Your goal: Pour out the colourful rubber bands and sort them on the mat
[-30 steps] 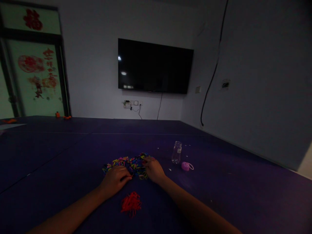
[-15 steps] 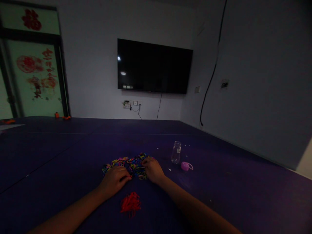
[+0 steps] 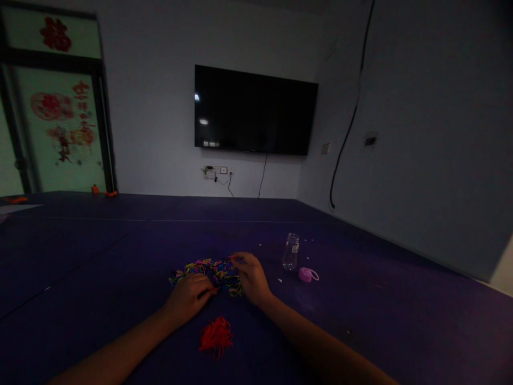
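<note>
A loose heap of small multicoloured rubber bands (image 3: 202, 264) lies on the purple surface. My left hand (image 3: 190, 297) rests at the near left edge of the heap, thumb and fingers pinched together, with a bit of a red rubber band showing at the tips. Over the heap's right side, my right hand (image 3: 251, 278) has its thumb and forefinger closed; what is between them is too small and dark to make out. Closer to me, between my forearms, sits a separate pile of red rubber bands (image 3: 216, 337).
Right of the heap stands a clear bottle (image 3: 290, 254), uncapped, with a pink looped lid (image 3: 306, 275) beside it. Small white scraps are scattered nearby. Orange objects (image 3: 111, 193) lie at the far left edge. A television (image 3: 256, 109) hangs on the wall behind.
My right hand has shifted slightly up and left, its fingertips raised to the heap's far edge. My left hand stays almost where it was.
</note>
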Demonstrator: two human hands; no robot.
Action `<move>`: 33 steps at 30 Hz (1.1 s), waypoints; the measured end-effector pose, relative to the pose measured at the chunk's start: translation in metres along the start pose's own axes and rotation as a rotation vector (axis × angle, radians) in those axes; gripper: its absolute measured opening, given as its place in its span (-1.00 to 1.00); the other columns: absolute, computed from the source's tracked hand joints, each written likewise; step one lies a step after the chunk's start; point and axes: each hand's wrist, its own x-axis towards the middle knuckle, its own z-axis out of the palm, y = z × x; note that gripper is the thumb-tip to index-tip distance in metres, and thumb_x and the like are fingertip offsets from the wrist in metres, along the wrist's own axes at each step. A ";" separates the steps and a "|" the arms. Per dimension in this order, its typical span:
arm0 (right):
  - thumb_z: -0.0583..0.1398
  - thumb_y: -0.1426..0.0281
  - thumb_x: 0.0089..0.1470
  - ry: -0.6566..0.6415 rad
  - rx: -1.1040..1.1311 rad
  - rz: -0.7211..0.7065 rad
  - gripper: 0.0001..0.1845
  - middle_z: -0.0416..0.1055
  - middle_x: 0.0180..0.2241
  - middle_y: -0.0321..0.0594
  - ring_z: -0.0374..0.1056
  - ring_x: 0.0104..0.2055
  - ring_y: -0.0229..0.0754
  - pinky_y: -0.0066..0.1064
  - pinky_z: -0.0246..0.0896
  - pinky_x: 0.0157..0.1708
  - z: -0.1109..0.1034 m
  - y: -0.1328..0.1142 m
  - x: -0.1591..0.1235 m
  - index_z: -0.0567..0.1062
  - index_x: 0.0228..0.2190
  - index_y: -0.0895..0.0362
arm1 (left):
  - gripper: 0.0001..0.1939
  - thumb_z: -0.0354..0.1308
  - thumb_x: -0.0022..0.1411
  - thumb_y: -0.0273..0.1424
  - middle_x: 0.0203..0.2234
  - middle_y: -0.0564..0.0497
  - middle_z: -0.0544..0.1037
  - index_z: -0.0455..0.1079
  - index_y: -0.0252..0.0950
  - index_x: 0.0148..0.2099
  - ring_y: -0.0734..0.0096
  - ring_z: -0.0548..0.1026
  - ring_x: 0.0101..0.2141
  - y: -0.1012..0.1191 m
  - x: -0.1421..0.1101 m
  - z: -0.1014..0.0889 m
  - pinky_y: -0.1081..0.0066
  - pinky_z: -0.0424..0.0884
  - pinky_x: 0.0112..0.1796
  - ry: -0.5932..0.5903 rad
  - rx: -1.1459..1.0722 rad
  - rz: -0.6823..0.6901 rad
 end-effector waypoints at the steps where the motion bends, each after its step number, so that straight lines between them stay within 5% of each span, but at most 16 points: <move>1: 0.01 0.64 -0.02 -0.003 0.089 0.003 -0.51 0.42 -0.12 -0.19 0.28 -0.04 -0.15 -0.27 0.14 -0.01 0.002 -0.006 -0.001 0.53 -0.16 0.02 | -0.76 0.03 0.27 -0.41 -0.54 0.03 0.50 0.42 -0.28 -0.43 0.38 0.46 -0.47 0.000 0.000 0.000 0.42 0.32 -0.43 0.013 0.006 0.005; 6: 0.06 0.52 -0.01 -0.097 0.475 0.148 -0.66 0.45 -0.25 -0.20 0.34 -0.13 -0.16 -0.36 0.23 -0.12 0.014 -0.027 -0.005 0.60 -0.32 0.06 | -0.67 -0.05 0.34 -0.31 -0.55 0.02 0.50 0.44 -0.28 -0.39 0.39 0.45 -0.48 0.001 0.001 -0.003 0.41 0.34 -0.44 0.131 0.040 0.014; 11: 0.06 0.56 -0.13 -0.176 0.588 0.318 -0.63 0.49 -0.27 -0.23 0.37 -0.19 -0.17 -0.36 0.26 -0.15 0.017 -0.028 -0.005 0.62 -0.39 0.05 | -0.70 -0.05 0.35 -0.30 -0.48 0.02 0.55 0.48 -0.25 -0.28 0.39 0.49 -0.44 0.002 0.001 -0.007 0.38 0.39 -0.38 0.280 0.043 0.050; 18: 0.14 0.48 -0.16 -0.172 0.715 0.330 -0.75 0.52 -0.31 -0.22 0.39 -0.23 -0.15 -0.34 0.27 -0.14 0.021 -0.025 -0.003 0.62 -0.48 0.05 | -0.70 -0.05 0.36 -0.32 -0.49 0.00 0.57 0.51 -0.26 -0.23 0.39 0.49 -0.46 -0.001 0.001 -0.004 0.38 0.41 -0.41 0.270 0.038 0.085; 29: 0.05 0.41 -0.10 -0.160 0.755 0.388 -0.67 0.52 -0.50 -0.19 0.44 -0.39 -0.16 -0.32 0.31 -0.25 0.020 -0.030 -0.005 0.61 -0.43 0.16 | -0.70 -0.07 0.36 -0.34 -0.49 0.01 0.54 0.46 -0.27 -0.31 0.39 0.47 -0.45 0.006 0.001 -0.011 0.38 0.37 -0.37 0.245 0.070 0.058; 33: -0.01 0.43 -0.08 0.011 0.497 0.411 -0.62 0.49 -0.57 -0.21 0.42 -0.47 -0.17 -0.36 0.32 -0.34 0.015 -0.017 -0.006 0.60 -0.41 0.17 | -0.72 -0.05 0.34 -0.34 -0.51 0.01 0.52 0.43 -0.28 -0.33 0.40 0.46 -0.45 0.014 0.003 -0.012 0.40 0.36 -0.39 0.201 -0.022 0.044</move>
